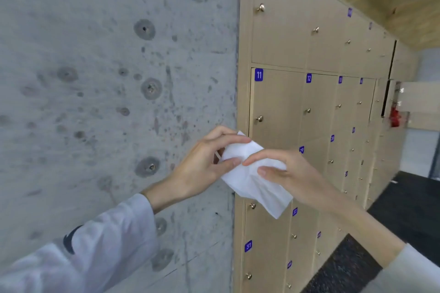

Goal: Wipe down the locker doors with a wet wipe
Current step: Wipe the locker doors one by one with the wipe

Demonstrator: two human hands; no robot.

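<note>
We are holding a crumpled white wet wipe (pixel 254 173) between both hands, in front of the bank of pale wooden locker doors (pixel 276 107), which we are taking as our landmark. Our left hand (pixel 202 162), reaching out of a loose white sleeve (pixel 100 245), is pinching the wipe's upper left part between its thumb and curled fingers. Our right hand (pixel 292 173), coming from a light grey sleeve (pixel 414 273), is gripping the wipe's right side, with its thumb lying across the front and its forefinger reaching over the top. The wipe's free lower corner is hanging down between our wrists, over the left column of doors, and we cannot tell whether it is touching them. Left of the lockers, a rough grey concrete wall (pixel 107 90) with round plugged holes is filling the view. Above our hands, the door bearing the blue square number tag 11 (pixel 258 74) is showing a small brass knob (pixel 259 119) on its left side. Further along the lockers, the doors are shrinking toward a blurred red object (pixel 395 118), and below them a dark speckled carpet floor (pixel 409 209) is stretching away.
</note>
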